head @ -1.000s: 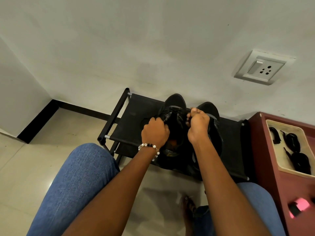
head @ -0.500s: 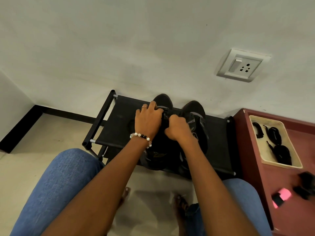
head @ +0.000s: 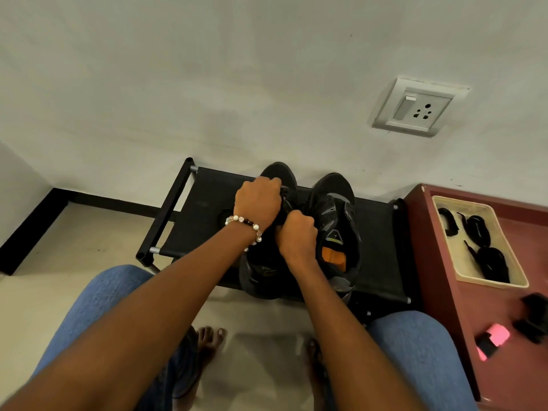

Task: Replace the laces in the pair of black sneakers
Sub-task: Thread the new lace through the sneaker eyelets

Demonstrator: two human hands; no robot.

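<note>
— Where are the sneakers sitting?
— We're seeing both on the black rack (head: 207, 200); the left sneaker (head: 261, 271) is lying under our fists, the right sneaker (head: 338, 221) just beside.
— And our grip?
— Our left hand (head: 258, 200) and right hand (head: 297, 234) are clenching over the lacing; what they're pinching is hidden. We're probably best pulling evenly, eyelet by eyelet.

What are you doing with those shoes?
A person sits in front of a low black rack with two black sneakers on it. Both hands work on the left sneaker: the left hand is closed near its toe end, the right hand is closed nearer the opening. What they grip is hidden. The right sneaker is untouched. Black laces lie in a tray on the red cabinet.
</note>
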